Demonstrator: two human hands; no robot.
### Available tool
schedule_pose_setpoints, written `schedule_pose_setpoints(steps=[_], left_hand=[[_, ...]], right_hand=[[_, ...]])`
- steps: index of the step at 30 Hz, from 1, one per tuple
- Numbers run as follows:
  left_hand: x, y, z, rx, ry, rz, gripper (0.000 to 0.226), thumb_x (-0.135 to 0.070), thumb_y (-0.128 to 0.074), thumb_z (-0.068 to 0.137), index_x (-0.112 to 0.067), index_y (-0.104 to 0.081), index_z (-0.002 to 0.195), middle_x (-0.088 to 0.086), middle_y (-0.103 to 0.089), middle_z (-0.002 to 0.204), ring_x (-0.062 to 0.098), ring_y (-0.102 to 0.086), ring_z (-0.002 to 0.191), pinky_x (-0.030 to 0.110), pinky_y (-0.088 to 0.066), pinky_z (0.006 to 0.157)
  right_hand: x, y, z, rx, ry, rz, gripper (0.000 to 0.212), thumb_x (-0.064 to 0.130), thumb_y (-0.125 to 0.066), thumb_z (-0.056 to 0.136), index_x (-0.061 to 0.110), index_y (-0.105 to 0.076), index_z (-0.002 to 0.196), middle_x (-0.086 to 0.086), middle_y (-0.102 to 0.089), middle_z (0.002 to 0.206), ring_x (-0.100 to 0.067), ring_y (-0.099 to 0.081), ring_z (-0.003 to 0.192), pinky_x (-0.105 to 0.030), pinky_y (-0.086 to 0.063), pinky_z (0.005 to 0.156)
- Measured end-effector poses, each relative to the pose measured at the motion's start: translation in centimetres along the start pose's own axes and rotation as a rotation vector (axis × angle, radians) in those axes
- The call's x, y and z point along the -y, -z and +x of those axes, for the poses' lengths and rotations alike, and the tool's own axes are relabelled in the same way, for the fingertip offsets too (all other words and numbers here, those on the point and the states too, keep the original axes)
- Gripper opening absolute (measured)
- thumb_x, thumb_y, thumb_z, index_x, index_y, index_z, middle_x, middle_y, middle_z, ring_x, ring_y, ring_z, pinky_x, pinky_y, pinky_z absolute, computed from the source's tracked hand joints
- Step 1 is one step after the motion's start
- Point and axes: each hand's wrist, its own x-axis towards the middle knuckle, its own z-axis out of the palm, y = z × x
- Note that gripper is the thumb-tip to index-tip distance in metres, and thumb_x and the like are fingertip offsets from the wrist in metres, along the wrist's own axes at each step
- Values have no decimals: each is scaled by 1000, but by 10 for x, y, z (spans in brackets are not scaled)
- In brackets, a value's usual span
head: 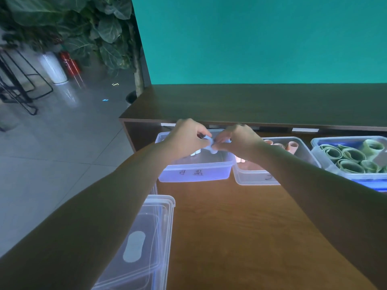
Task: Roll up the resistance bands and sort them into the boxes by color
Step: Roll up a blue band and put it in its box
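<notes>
Both my hands meet above the left clear box (pixel 196 171), which has writing on its front wall. My left hand (pixel 185 139) and my right hand (pixel 238 139) pinch a small pale blue-white resistance band (pixel 211 148) between their fingertips; most of the band is hidden by my fingers. A few pale rolls lie in that box under my hands. The middle clear box (pixel 255 176) holds pink rolled bands (pixel 292 146). The right box (pixel 326 164) holds several green rolled bands (pixel 349 159).
A stack of clear plastic lids (pixel 142 243) lies at the table's near left corner. The three boxes stand in a row on the brown wooden table (pixel 240 227), below a raised dark shelf (pixel 261 105) and a teal wall. Floor, plants and a stool are at left.
</notes>
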Motion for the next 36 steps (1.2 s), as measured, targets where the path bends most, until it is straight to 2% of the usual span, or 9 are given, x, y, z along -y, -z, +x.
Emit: schedule_pose_setpoints(steps=[3, 6, 10, 14, 17, 20, 23, 28, 36], left_hand=[[3, -7, 13, 54, 7, 62, 15, -14, -71, 84, -25, -82, 87, -3, -69, 64, 20, -62, 51, 23, -50, 43], [2, -13, 24, 100, -3, 201, 5, -19, -75, 83, -21, -71, 82, 6, -66, 76, 26, -66, 54, 36, -53, 42], [-2, -21, 36, 113, 50, 349, 20, -23, -69, 87, -21, -51, 93, 8, -60, 88, 28, -66, 53, 43, -51, 37], [-4, -28, 40, 127, 80, 350, 51, -18, -84, 74, -13, -44, 104, 13, -59, 88, 31, -59, 56, 36, -45, 39], [1, -33, 40, 55, 51, 341, 46, -13, -79, 78, -9, -45, 107, 17, -62, 89, 33, -58, 67, 35, -42, 53], [9, -38, 39, 1, 20, 274, 36, -16, -72, 83, -12, -44, 105, 15, -65, 86, 35, -61, 73, 42, -49, 59], [13, -35, 36, -25, 7, 191, 33, -21, -71, 84, -18, -46, 106, 9, -68, 87, 33, -66, 77, 47, -56, 68], [22, -20, 23, -158, 8, 52, 51, -6, -73, 85, -11, -54, 131, 8, -68, 114, 20, -68, 100, 38, -55, 93], [47, -10, 1, -304, -46, 49, 40, -14, -70, 86, -22, -60, 124, -5, -68, 110, 12, -66, 100, 42, -57, 86]], right_hand=[[-4, -1, 10, -57, 21, 29, 12, 43, -81, 75, 40, -76, 86, 20, -73, 90, -4, -62, 80, -27, -43, 69], [-3, -3, 18, -44, 50, 49, 20, 31, -84, 73, 32, -76, 91, 14, -74, 87, -13, -66, 86, -32, -52, 81], [-5, -3, 25, -16, 39, 21, 28, 23, -82, 74, 29, -74, 100, 10, -76, 78, -17, -69, 87, -35, -54, 85], [-8, -7, 31, 4, -10, -46, 36, 26, -83, 74, 28, -73, 109, 7, -77, 85, -19, -68, 93, -35, -53, 87], [-3, -8, 34, 18, -20, -170, 28, 29, -81, 75, 30, -71, 101, 7, -75, 102, -19, -63, 101, -30, -45, 87], [5, -6, 34, 43, -15, -348, 15, 36, -76, 78, 33, -61, 76, 8, -70, 90, -20, -59, 92, -28, -35, 75], [6, -5, 36, 32, -34, -371, 18, 41, -71, 83, 27, -63, 76, 8, -59, 72, -21, -55, 83, -29, -32, 67], [3, -12, 42, -24, -23, -350, 32, 49, -69, 84, 24, -58, 67, 7, -58, 68, -18, -50, 72, -31, -30, 73], [9, -22, 46, -142, -91, -503, 36, 48, -58, 87, 20, -56, 63, 3, -54, 61, -14, -43, 58, -33, -28, 78]])
